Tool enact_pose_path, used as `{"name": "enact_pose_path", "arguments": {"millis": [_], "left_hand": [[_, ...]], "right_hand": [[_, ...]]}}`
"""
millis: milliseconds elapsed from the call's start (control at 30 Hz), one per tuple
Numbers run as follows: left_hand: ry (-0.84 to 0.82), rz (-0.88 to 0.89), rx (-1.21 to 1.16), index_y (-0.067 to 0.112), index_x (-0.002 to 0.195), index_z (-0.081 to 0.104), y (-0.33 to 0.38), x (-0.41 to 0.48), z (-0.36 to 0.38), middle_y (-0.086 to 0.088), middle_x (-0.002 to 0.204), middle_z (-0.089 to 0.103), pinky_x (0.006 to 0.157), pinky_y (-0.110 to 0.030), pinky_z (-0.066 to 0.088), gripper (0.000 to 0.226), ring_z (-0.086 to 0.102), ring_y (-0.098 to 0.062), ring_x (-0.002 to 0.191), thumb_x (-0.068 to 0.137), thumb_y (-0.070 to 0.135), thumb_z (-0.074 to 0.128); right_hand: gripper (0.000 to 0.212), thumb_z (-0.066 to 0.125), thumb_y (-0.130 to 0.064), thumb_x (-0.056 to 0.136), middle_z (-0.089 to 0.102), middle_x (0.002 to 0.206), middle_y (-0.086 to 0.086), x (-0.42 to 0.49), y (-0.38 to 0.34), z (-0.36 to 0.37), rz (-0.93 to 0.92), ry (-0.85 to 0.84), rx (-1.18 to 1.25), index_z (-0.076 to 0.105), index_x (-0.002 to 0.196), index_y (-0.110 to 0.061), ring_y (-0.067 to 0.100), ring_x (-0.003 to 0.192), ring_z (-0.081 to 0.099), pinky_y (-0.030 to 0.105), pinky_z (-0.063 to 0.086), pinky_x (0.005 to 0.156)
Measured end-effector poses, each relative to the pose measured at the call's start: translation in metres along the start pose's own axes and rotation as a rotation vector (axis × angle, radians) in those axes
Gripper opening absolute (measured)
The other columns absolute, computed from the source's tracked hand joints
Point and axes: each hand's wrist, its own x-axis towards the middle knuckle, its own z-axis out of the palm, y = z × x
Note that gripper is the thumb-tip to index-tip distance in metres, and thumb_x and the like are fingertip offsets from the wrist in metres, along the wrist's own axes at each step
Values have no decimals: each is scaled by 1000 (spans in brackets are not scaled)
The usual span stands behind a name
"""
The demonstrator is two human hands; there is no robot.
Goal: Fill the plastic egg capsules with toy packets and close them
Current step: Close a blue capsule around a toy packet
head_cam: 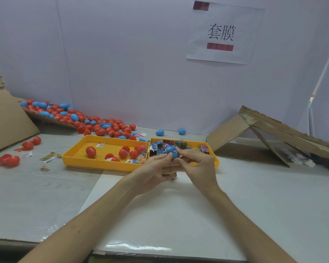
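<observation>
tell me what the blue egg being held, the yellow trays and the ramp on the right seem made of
Blue egg: hard plastic, smooth with a slight sheen. Yellow trays: moulded plastic, likely rigid, matte; the left one's floor is perforated. Ramp: corrugated cardboard, brown and dull, with torn, layered edges.

**A packing bench in a small assembly workshop**

Plain pale partition boards [121,63] wall in the desk [45,186]. A printed paper sign [222,33] with two Chinese characters is taped up like a station label. A heap of red and blue egg capsules [95,122] spreads from the desk's far left corner, beside a leaning cardboard sheet [7,120]. Mid-desk sits a perforated yellow tray [80,158], touching a second yellow tray [215,160] stocked with toy packets [180,144]. A rough cardboard ramp [264,133] stands at the right edge.
</observation>
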Motion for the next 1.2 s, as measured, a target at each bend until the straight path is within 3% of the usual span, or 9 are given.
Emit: {"name": "enact_pose_path", "arguments": {"millis": [200,300,400,500,633,800,967,1200], "left_hand": [[-7,13,0,29,120,75,3,1,-2,-2,134,67,101,-37,43,32,63,-19,126,98,47,60],[78,7,-23,28,124,73,4,4,-4,-5,132,69,102,-39,45,37,64,-22,124,99,50,55],[192,95,-35,28,124,70,3,8,-8,-9,126,70,99,-40,51,28,68,-25,114,99,37,60],[245,168,-11,19,123,71,3,8,-10,-10,119,70,95,-39,54,27,70,-25,107,98,26,64],[266,169,-77,5,124,65,2,8,-9,-11,113,75,81,-27,59,39,73,-27,107,90,23,70],[215,157,-123,4,123,64,1,9,-11,-12,115,75,81,-26,59,42,71,-28,111,88,25,73],[214,151,-116,7,122,66,-1,9,-11,-11,113,76,80,-26,59,41,72,-27,109,87,28,73],[195,133,-146,3,117,67,-2,8,-11,-14,113,75,82,-27,59,37,73,-27,106,88,26,71]], "right_hand": [[35,81,-7,82,75,103,-11,1,-6,1,73,4,24,76,113,-22,4,88,70,16,54,75],[36,79,-6,84,74,103,-14,1,-8,1,69,0,9,74,113,-27,3,89,70,19,55,73],[39,75,-8,88,75,101,-17,2,-10,1,144,-6,104,71,112,-38,4,91,71,20,55,77],[32,70,-8,93,78,95,-5,3,-9,1,243,-30,273,71,115,-31,14,89,74,26,59,76],[18,70,-16,94,77,96,0,3,-8,1,278,-61,302,73,107,-27,20,87,74,41,61,78],[26,82,-23,83,77,99,-10,5,-8,0,280,-68,273,74,105,-34,13,89,74,25,59,75],[24,84,-27,73,79,95,1,4,-4,-3,326,-77,379,79,97,-24,22,90,76,37,61,82],[19,82,-23,72,78,84,-3,6,-8,-6,314,-83,434,81,89,-31,6,78,72,15,53,71]]}}
